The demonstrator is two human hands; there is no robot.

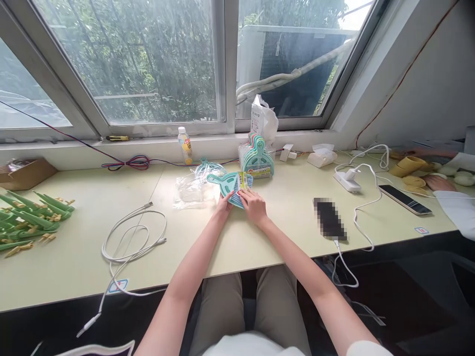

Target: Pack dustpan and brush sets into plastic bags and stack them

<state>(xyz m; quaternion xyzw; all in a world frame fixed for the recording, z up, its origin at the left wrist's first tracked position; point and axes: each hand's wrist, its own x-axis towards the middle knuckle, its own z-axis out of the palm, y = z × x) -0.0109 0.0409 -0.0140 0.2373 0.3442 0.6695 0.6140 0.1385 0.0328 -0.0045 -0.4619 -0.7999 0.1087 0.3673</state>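
Between my hands is a small teal dustpan (pixel 227 184), tilted over the table, with its handle pointing to the left. Blue-grey bristles or ribs show along its wide side, and a yellow-green printed label (pixel 242 181) lies across it. My left hand (pixel 224 203) grips the lower edge, thumb on top. The fingers of my right hand (pixel 254 203) press on the lower end of the label and the pan's right side. Just behind, a stack of similar dustpans (pixel 259 159) stands upright in clear wrapping. Another teal dustpan (pixel 210 167) lies near crumpled clear plastic bags (pixel 191 192).
A drink bottle (pixel 184 146) stands by the window sill. A coiled white cable (pixel 135 252) lies at left, beyond it green plastic pieces (pixel 31 217). To the right are a blurred phone (pixel 329 219), a power strip (pixel 348 182) and another person's hand (pixel 441 183).
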